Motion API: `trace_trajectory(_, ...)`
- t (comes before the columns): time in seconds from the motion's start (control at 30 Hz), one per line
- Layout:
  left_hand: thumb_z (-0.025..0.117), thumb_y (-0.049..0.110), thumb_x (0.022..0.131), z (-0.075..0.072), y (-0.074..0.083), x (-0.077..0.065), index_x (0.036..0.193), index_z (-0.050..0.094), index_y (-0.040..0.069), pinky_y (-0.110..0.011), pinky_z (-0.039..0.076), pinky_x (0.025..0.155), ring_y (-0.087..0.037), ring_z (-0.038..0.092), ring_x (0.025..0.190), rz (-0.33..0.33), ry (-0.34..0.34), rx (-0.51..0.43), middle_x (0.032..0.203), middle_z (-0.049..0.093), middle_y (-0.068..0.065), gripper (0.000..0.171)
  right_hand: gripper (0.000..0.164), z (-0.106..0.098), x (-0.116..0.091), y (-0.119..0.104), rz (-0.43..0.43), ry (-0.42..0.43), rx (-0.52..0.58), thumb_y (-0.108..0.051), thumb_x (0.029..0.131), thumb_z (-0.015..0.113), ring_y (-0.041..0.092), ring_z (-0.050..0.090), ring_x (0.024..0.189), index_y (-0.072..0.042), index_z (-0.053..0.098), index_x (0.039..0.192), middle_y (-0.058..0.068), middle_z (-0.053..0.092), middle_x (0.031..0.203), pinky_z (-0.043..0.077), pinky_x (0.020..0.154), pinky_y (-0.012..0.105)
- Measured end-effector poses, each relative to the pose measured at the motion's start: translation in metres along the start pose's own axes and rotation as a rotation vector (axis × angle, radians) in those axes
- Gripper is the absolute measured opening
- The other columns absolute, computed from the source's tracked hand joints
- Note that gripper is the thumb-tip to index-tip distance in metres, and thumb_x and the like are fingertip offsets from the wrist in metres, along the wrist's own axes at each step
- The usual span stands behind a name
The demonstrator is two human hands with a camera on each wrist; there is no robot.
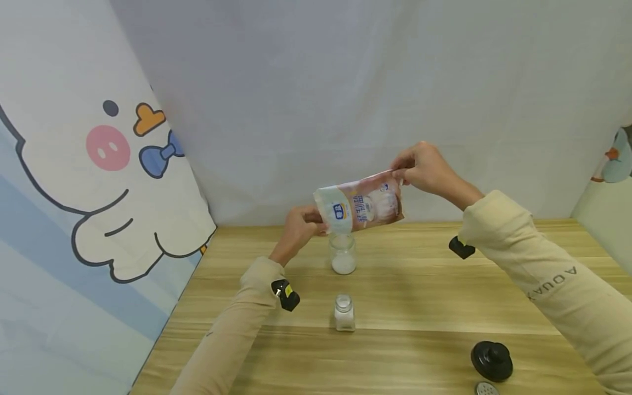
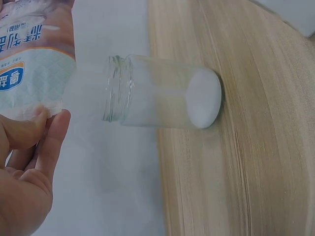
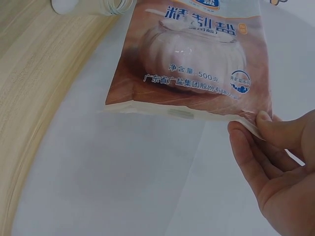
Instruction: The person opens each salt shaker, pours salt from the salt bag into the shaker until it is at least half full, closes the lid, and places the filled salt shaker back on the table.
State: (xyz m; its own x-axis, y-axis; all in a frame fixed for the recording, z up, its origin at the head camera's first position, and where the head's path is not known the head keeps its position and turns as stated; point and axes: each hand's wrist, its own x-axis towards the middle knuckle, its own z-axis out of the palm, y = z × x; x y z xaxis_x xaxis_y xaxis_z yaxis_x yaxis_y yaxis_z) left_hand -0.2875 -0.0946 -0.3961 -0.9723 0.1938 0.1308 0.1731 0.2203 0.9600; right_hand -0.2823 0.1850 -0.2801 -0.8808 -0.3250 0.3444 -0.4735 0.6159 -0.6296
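Observation:
A printed salt bag (image 1: 367,202) is tilted above an open glass jar (image 1: 343,254), its pale end low over the jar's mouth. White salt (image 2: 203,98) covers the jar's bottom, and a faint white stream shows between bag and mouth in the left wrist view. My left hand (image 1: 299,230) pinches a corner of the bag's lower end. Higher up, my right hand (image 1: 428,169) pinches a corner of the opposite end between thumb and fingers. Nearer to me stands a small glass shaker bottle (image 1: 344,314) without a lid, with white contents.
A black lid (image 1: 492,361) lies on the wooden table (image 1: 405,351) at the front right, beside a perforated metal shaker cap (image 1: 486,389). Behind the table hangs a grey-white cloth (image 1: 316,109). A cartoon-printed curtain (image 1: 59,181) borders the left side.

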Motion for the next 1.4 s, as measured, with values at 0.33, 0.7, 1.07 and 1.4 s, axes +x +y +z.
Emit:
trace_trajectory(0.33, 0.062, -0.014, 0.078, -0.0007, -0.0010, -0.0001, 0.102, 0.064, -0.013, -0.041, 0.057, 0.076, -0.031, 0.066, 0.083, -0.007, -0.021, -0.006, 0.095, 0.066, -0.028, 0.023, 0.011, 0.0006, 0.0003, 0.0000, 0.006, 0.005, 0.005, 0.003, 0.087, 0.061, 0.017, 0.061, 0.060, 0.006, 0.071, 0.089, 0.019, 0.069, 0.080, 0.051, 0.055, 0.024)
trace_trajectory(0.7, 0.062, -0.014, 0.077, -0.0012, -0.0010, -0.0008, 0.100, 0.066, -0.009, -0.034, 0.059, 0.070, -0.025, 0.066, 0.080, 0.003, 0.003, 0.008, 0.092, 0.068, -0.022, 0.023, 0.011, 0.0024, 0.0005, 0.0033, 0.000, 0.015, -0.006, 0.004, 0.086, 0.061, 0.021, 0.062, 0.062, 0.005, 0.072, 0.088, 0.017, 0.069, 0.079, 0.052, 0.055, 0.024)
trace_trajectory(1.07, 0.062, -0.015, 0.077, -0.0009, 0.0000, -0.0016, 0.099, 0.066, -0.010, -0.033, 0.059, 0.069, -0.024, 0.066, 0.079, 0.006, 0.019, -0.003, 0.091, 0.068, -0.023, 0.023, 0.011, 0.0024, 0.0000, 0.0054, -0.008, 0.014, -0.005, 0.004, 0.087, 0.060, 0.019, 0.062, 0.061, 0.005, 0.072, 0.088, 0.016, 0.069, 0.080, 0.052, 0.055, 0.025)
trace_trajectory(1.4, 0.061, -0.015, 0.076, -0.0020, 0.0016, -0.0013, 0.100, 0.065, -0.010, -0.033, 0.059, 0.069, -0.024, 0.066, 0.079, 0.002, 0.017, -0.004, 0.092, 0.067, -0.023, 0.025, 0.011, 0.0023, -0.0007, 0.0060, -0.006, 0.014, 0.004, 0.003, 0.087, 0.061, 0.019, 0.062, 0.062, 0.005, 0.072, 0.089, 0.017, 0.069, 0.080, 0.052, 0.056, 0.025)
